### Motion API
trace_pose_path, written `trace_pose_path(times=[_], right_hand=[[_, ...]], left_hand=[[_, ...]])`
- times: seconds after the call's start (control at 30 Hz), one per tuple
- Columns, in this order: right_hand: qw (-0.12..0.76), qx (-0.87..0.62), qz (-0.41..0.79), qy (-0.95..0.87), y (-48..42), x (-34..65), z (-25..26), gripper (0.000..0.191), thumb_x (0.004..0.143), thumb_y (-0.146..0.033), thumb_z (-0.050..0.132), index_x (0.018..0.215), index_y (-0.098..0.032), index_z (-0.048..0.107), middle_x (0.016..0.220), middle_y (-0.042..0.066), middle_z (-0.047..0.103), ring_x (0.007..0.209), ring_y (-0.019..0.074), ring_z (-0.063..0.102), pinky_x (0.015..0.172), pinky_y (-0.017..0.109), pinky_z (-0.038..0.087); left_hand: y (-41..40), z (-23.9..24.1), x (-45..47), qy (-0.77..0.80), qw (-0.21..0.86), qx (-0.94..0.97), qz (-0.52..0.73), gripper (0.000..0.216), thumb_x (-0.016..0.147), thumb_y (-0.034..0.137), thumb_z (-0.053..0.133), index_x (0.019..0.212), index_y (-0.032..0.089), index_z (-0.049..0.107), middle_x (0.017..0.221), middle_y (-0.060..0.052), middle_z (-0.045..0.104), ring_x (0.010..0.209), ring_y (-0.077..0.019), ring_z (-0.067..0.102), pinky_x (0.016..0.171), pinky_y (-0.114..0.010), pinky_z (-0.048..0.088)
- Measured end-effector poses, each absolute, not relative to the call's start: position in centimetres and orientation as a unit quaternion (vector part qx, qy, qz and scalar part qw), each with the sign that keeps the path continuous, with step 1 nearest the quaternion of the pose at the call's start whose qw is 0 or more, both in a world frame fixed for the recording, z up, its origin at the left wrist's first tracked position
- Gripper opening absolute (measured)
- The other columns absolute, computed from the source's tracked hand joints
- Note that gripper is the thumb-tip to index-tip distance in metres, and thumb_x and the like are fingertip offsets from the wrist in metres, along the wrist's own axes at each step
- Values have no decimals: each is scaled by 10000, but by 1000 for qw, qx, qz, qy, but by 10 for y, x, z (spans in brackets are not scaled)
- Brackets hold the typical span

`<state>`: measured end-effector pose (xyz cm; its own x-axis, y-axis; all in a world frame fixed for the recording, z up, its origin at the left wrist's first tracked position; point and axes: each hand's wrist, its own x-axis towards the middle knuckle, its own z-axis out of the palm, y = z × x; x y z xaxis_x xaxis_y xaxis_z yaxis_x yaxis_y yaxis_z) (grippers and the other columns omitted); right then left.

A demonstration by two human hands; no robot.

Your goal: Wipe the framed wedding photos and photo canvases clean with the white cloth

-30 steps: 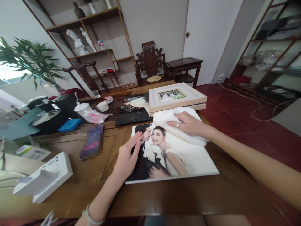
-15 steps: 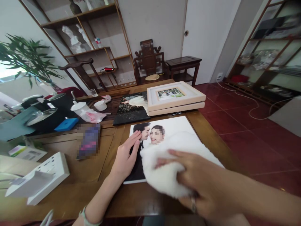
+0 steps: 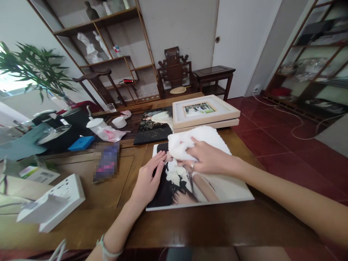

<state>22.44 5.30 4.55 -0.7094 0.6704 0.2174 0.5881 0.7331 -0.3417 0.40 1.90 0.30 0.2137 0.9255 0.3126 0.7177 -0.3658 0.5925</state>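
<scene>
A large photo panel (image 3: 228, 186) lies flat on the wooden table, printed with a couple in wedding clothes. My left hand (image 3: 150, 177) rests flat on the panel's left side, its fingers stretched out and close together. Bunched in my right hand (image 3: 208, 157) is a white fluffy cloth (image 3: 201, 139), pressed against the upper part of the panel. The cloth hides much of the printed heads and the panel's upper right. A ring shows on one of my right fingers.
Just behind the panel stand stacked pale wooden picture frames (image 3: 233, 112) and a dark photo panel (image 3: 152, 134). To the left are a white power strip (image 3: 65, 203), a blue box (image 3: 81, 143), a white teapot (image 3: 95, 123) and a cup (image 3: 119, 122). The table's edge (image 3: 250, 156) runs along the right.
My right hand has moved the white cloth away from me, from the panel's lower middle to its upper part. The panel's lower area now shows. My left hand stays in place.
</scene>
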Motion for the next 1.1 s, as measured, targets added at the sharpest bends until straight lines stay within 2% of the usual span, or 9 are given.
trace_pose_path(times=[0.13, 0.27, 0.37, 0.47, 0.67, 0.77, 0.9, 1.0, 1.1], right_hand=[[109, -265, 154, -946, -7, 220, 43, 139, 754, -212, 541, 707, -160, 660, 946, 150, 703, 1203, 338, 472, 1056, 547, 204], [117, -216, 185, -952, -49, 219, 30, 190, 774, -164, 513, 646, -188, 652, 1170, 128, 646, 1211, 315, 478, 1064, 553, 199], [124, -233, 221, -939, -45, 224, 32, 123, 756, -210, 549, 738, -191, 669, 1011, 114, 699, 1093, 289, 564, 1037, 472, 288], [119, -345, 227, -903, -14, 231, 44, 212, 801, -327, 518, 767, -165, 652, 850, 125, 682, 891, 273, 616, 853, 388, 435], [153, -454, 175, -860, 60, 232, 49, 371, 889, -444, 369, 752, -175, 586, 788, 102, 639, 782, 253, 586, 669, 329, 422], [175, -456, 149, -860, 65, 224, 42, 308, 886, -368, 387, 808, -168, 608, 867, 116, 666, 925, 292, 585, 803, 388, 421], [170, -361, 121, -909, 31, 207, 37, 205, 818, -258, 485, 796, -140, 651, 1031, 154, 676, 1130, 297, 531, 1073, 460, 205], [152, -243, 144, -947, -2, 200, 40, 169, 766, -245, 542, 777, -138, 672, 1072, 165, 671, 1239, 273, 452, 1115, 437, 106], [124, -199, 200, -951, -24, 206, 48, 170, 727, -274, 593, 808, -164, 693, 1022, 123, 695, 1205, 259, 487, 1100, 396, 177]], left_hand=[[19, 2, 4, 542, 161, 762, 317, 397, 926, 339, 380, 1165, 131, 619, 1291, -83, 564, 1242, -196, 482, 1084, -380, 337], [19, 2, 5, 540, 166, 763, 313, 397, 930, 337, 368, 1165, 139, 620, 1300, -74, 559, 1256, -196, 465, 1086, -382, 333], [19, 2, 5, 541, 167, 762, 316, 391, 930, 331, 369, 1167, 146, 619, 1303, -70, 557, 1255, -196, 465, 1084, -382, 335], [19, 2, 5, 538, 166, 763, 317, 391, 931, 329, 372, 1164, 139, 621, 1299, -73, 560, 1252, -195, 470, 1087, -374, 332], [18, 0, 3, 537, 163, 762, 324, 394, 936, 335, 369, 1173, 137, 615, 1297, -71, 563, 1235, -188, 489, 1081, -359, 342], [18, 0, 3, 538, 161, 758, 332, 405, 941, 340, 357, 1193, 134, 599, 1315, -77, 547, 1245, -186, 478, 1083, -351, 338], [17, 0, 3, 534, 143, 754, 356, 438, 945, 337, 348, 1296, 123, 500, 1444, -80, 383, 1343, -184, 333, 1123, -359, 253], [17, 0, 2, 527, 141, 754, 366, 459, 949, 337, 331, 1332, 115, 452, 1457, -86, 358, 1353, -184, 312, 1126, -368, 244], [16, 0, 1, 524, 148, 754, 367, 450, 955, 336, 304, 1301, 118, 493, 1420, -85, 420, 1328, -188, 358, 1116, -365, 270]])
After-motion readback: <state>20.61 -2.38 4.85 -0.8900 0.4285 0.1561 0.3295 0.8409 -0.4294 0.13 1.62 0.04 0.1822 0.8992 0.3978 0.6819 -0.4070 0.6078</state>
